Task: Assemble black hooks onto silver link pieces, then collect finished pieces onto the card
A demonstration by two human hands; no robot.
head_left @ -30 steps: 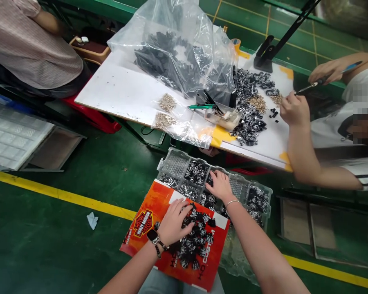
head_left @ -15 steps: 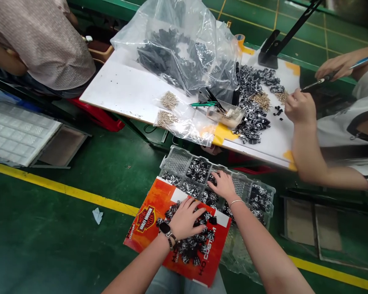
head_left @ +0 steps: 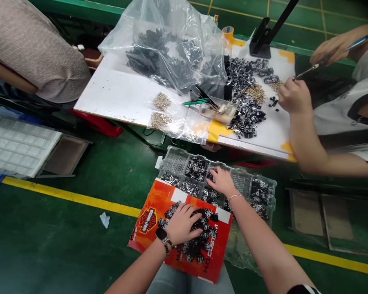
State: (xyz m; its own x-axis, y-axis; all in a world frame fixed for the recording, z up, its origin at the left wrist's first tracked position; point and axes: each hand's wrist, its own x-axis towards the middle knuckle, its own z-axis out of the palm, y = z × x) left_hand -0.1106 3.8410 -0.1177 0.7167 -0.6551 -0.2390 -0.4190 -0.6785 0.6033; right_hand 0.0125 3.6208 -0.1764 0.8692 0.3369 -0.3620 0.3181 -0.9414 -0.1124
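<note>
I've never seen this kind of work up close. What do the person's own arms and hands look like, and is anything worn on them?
Both forearms are bare, with no sleeves or gloves. The left hand has a black smartwatch on a dark, metal-studded band. The right hand has a thin silver bangle at the wrist.

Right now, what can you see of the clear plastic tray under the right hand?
The clear plastic tray is a see-through box divided into compartments, some with a mesh-like floor, others filled with black-and-silver pieces. Its near part lies under a red printed card, and the right hand rests on its pieces.
</note>
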